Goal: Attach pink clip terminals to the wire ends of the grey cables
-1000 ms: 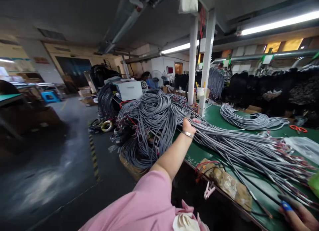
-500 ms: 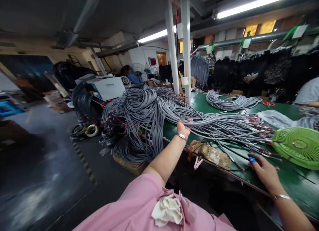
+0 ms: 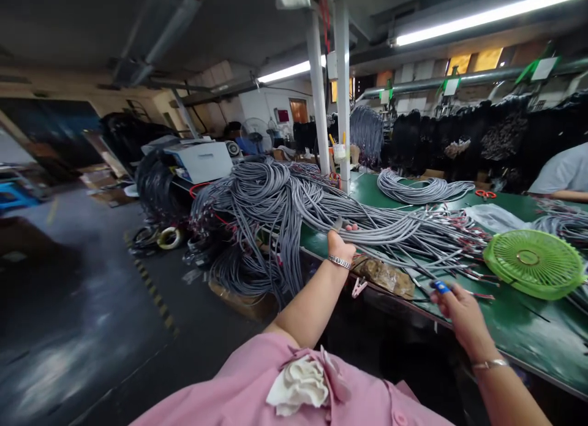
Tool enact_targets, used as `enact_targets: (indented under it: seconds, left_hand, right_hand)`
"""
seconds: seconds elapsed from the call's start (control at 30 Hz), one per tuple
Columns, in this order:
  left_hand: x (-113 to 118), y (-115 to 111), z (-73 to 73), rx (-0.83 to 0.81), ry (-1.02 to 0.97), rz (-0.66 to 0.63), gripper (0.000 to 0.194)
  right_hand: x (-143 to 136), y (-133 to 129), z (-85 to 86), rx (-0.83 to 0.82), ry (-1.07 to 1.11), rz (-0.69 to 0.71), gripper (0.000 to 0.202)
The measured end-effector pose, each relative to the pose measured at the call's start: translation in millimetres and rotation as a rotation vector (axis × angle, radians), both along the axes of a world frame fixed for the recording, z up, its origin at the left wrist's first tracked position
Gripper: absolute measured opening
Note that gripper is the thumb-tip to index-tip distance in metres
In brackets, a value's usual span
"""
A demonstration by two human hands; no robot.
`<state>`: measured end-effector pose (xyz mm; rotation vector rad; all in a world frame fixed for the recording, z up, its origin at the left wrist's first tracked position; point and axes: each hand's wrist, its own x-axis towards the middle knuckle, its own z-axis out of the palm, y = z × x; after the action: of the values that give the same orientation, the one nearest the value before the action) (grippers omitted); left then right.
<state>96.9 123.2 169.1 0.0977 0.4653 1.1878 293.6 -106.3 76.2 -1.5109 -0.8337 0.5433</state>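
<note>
A long bundle of grey cables (image 3: 381,233) lies along the bench, its ends showing red and white wires at the right. My left hand (image 3: 340,245) is closed around part of this bundle at the bench's front edge, fingers wrapped underneath. My right hand (image 3: 462,312), with a blue wrap on one finger, pinches a single dark cable near its end. Red wire tips (image 3: 482,296) stick out beyond that hand. Between my hands, a brown taped block (image 3: 388,277) rests at the edge, with a pink clip (image 3: 359,287) beside it.
A green fan (image 3: 533,263) stands on the green bench (image 3: 519,328) at the right. Behind lie a coiled cable bundle (image 3: 420,190) and orange-handled scissors (image 3: 486,194). A white post (image 3: 342,95) rises at the back. More cables (image 3: 271,230) hang over the left end. A person's sleeve (image 3: 563,171) shows far right.
My right hand has moved left and slightly inward with the cable end, closer to my left hand. My left hand keeps its grip on the bundle, and the view has shifted slightly.
</note>
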Motion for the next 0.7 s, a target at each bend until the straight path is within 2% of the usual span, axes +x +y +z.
enact_targets:
  seconds: [0.1,0.13,0.2,0.27,0.33,0.4,0.5,0.6,0.63,0.7]
  left_hand:
    - [-13,-4,23.1,0.153,-0.217,0.009,0.026]
    - [-17,-8,27.0,0.193,-0.236,0.022,0.025]
    - [-22,-18,25.7,0.269,-0.22,-0.02,0.023]
    - [-29,-29,15.0,0.251,-0.169,-0.081,0.021]
    - [-40,-35,3.0,0.186,-0.125,-0.086,0.021]
    - [-55,-37,-3.2,0.176,-0.132,-0.05,0.023]
    - [-80,-37,0.5,0.193,-0.151,-0.032,0.028]
    - [-99,-37,5.0,0.136,-0.151,-0.052,0.031]
    - [-104,-38,3.6,0.112,-0.143,-0.061,0.031]
    - [-114,-38,-4.5,0.076,-0.114,-0.08,0.029]
  right_hand:
    - [-57,7,25.2,-0.054,0.366,0.412,0.034]
    - [-75,13,34.1,-0.068,0.465,0.509,0.033]
    - [-106,32,48.9,-0.039,0.637,0.659,0.035]
    - [-126,57,56.9,0.041,0.786,0.712,0.037]
    - [-137,84,58.6,0.166,0.922,0.643,0.033]
    - [-136,108,58.8,0.291,1.036,0.534,0.03]
    - [-117,126,64.7,0.475,1.175,0.321,0.029]
    - [-90,119,72.9,0.562,1.291,0.215,0.035]
    - [-82,111,73.3,0.566,1.299,0.152,0.035]
    - [-70,90,68.0,0.571,1.289,0.116,0.032]
